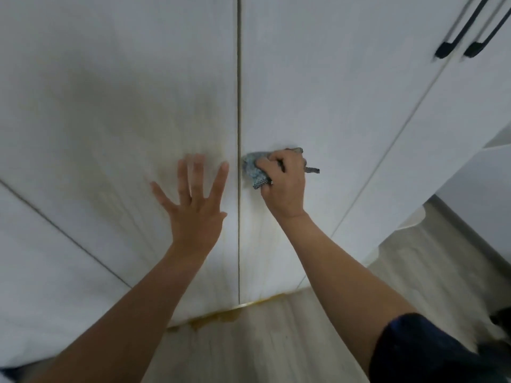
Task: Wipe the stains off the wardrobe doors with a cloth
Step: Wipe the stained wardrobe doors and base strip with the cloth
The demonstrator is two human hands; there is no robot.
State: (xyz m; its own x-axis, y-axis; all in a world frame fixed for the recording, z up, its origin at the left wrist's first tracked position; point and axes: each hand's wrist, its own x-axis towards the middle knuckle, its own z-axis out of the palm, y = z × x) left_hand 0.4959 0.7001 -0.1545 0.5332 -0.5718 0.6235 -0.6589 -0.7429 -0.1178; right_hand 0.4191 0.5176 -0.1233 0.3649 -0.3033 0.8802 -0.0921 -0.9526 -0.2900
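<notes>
Head view: just right of the seam (239, 106), the right hand (286, 186) grips a bunched cloth (255, 169) against the door (331, 100). Left of the seam, the left hand (193, 203) lies flat, fingers spread, on yellow streaks (177, 128). I think the bare palm may smear them wider.

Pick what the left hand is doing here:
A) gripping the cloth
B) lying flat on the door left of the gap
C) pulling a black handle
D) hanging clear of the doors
B: the left hand lies with straight, spread fingers on the door left of the gap, while the right hand grips the cloth on the other side.
</notes>
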